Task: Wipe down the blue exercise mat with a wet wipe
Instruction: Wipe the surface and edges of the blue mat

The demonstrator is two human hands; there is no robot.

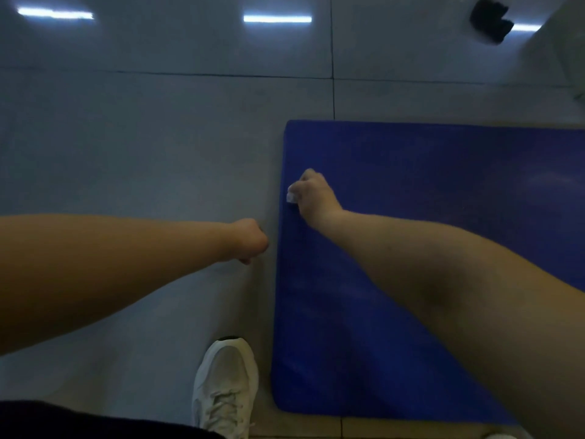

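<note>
Where the blue mat (443,191) lies, the tiled floor (152,137) shines.

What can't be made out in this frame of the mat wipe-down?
Head view only:
- wet wipe: mostly hidden inside the right hand; only a white corner shows.
- blue mat: cut off by the right edge, partly covered by the right forearm.
- black object on the floor: blurred, unidentifiable.
- left hand: fisted; palm side hidden.

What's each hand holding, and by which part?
Right hand grips a bunched wet wipe, mostly wrapped in its fingers, on the blue exercise mat. Left hand is a fist holding nothing visible.
</note>
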